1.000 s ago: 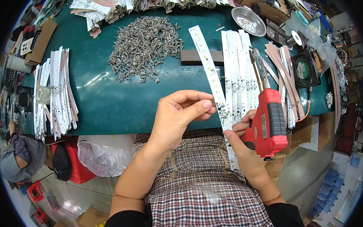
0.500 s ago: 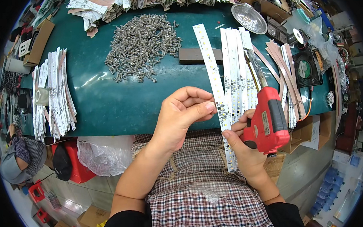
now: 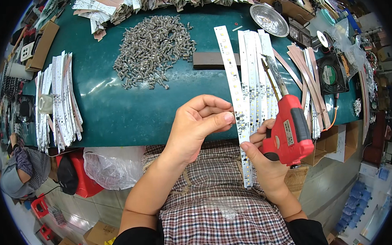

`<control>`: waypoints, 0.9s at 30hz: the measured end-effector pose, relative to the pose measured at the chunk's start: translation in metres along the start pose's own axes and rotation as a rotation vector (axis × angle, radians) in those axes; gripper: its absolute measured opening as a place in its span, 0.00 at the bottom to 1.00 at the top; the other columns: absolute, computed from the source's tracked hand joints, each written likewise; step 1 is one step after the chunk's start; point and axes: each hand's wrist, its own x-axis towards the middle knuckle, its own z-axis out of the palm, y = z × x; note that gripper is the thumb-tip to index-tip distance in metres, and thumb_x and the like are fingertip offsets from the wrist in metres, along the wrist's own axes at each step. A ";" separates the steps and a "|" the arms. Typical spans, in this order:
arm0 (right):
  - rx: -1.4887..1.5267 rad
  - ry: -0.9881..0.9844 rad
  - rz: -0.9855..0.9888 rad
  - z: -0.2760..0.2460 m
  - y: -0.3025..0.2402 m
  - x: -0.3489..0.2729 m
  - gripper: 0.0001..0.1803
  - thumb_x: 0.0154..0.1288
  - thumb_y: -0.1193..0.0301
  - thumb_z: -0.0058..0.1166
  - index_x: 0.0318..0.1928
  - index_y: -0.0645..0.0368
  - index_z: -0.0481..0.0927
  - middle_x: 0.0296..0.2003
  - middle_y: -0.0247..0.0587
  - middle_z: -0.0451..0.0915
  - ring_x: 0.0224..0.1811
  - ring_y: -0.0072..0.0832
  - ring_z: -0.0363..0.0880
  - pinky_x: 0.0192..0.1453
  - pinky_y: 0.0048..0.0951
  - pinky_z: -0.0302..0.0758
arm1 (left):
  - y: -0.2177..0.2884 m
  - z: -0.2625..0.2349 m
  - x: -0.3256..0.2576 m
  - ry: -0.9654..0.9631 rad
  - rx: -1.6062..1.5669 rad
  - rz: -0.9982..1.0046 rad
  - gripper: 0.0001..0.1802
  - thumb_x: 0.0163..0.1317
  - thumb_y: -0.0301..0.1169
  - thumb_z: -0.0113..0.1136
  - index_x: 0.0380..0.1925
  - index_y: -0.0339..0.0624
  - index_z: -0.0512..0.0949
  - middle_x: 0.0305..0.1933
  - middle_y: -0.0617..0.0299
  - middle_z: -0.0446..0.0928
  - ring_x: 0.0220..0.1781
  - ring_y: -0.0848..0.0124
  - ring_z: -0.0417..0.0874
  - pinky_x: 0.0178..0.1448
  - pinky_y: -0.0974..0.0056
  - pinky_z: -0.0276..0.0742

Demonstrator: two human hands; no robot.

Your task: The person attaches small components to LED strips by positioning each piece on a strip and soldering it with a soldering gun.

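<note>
A long white LED strip board (image 3: pixel 232 83) runs from the green table down over my lap. My left hand (image 3: pixel 198 124) pinches its edge between thumb and fingers near the middle. My right hand (image 3: pixel 262 156) grips a red soldering gun (image 3: pixel 289 131) by its handle, thumb pressed against the strip lower down. The gun's metal tip (image 3: pixel 271 69) points away, over several white strip boards (image 3: pixel 258 75) lying side by side on the table.
A heap of small grey metal parts (image 3: pixel 154 49) lies mid-table, a dark block (image 3: pixel 212 59) beside it. Stacked strips (image 3: pixel 57 101) sit at the left and along the far edge. A metal dish (image 3: pixel 268 19), a small fan (image 3: pixel 331 73) and brown strips (image 3: pixel 306 72) are at the right.
The held strip and both hands have shifted very slightly; the grip on strip and soldering gun is unchanged.
</note>
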 end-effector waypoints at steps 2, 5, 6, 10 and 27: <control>-0.035 -0.079 0.006 0.000 -0.002 0.000 0.22 0.60 0.86 0.57 0.47 0.58 0.61 0.30 0.26 0.68 0.31 0.07 0.65 0.38 0.10 0.66 | 0.000 0.000 0.000 -0.004 -0.002 -0.004 0.13 0.59 0.24 0.65 0.43 0.35 0.77 0.44 0.56 0.82 0.43 0.73 0.84 0.45 0.69 0.81; -0.034 -0.069 0.023 0.002 -0.005 -0.001 0.22 0.60 0.86 0.58 0.47 0.57 0.61 0.30 0.26 0.68 0.30 0.07 0.64 0.37 0.10 0.66 | -0.002 0.000 0.000 -0.002 -0.020 0.004 0.13 0.59 0.24 0.65 0.43 0.35 0.77 0.43 0.55 0.82 0.44 0.73 0.84 0.46 0.69 0.82; -0.035 -0.068 0.023 0.002 -0.004 -0.001 0.22 0.60 0.86 0.58 0.47 0.57 0.61 0.30 0.26 0.68 0.30 0.07 0.64 0.37 0.10 0.66 | -0.002 0.001 0.000 -0.003 -0.020 0.004 0.13 0.59 0.24 0.65 0.43 0.35 0.77 0.43 0.55 0.82 0.44 0.73 0.84 0.46 0.69 0.82; -0.014 -0.023 0.005 0.001 0.002 -0.003 0.26 0.53 0.85 0.64 0.49 0.59 0.64 0.32 0.32 0.72 0.32 0.13 0.71 0.38 0.15 0.71 | -0.002 0.003 -0.001 0.026 -0.012 0.028 0.12 0.58 0.22 0.65 0.42 0.35 0.76 0.42 0.54 0.82 0.42 0.72 0.84 0.46 0.69 0.83; -0.035 -0.078 -0.053 0.005 0.005 -0.003 0.25 0.54 0.87 0.60 0.46 0.57 0.62 0.27 0.28 0.67 0.28 0.10 0.65 0.35 0.13 0.66 | -0.005 0.007 -0.001 0.046 0.032 0.073 0.11 0.56 0.21 0.66 0.39 0.35 0.76 0.41 0.53 0.82 0.41 0.71 0.84 0.46 0.68 0.83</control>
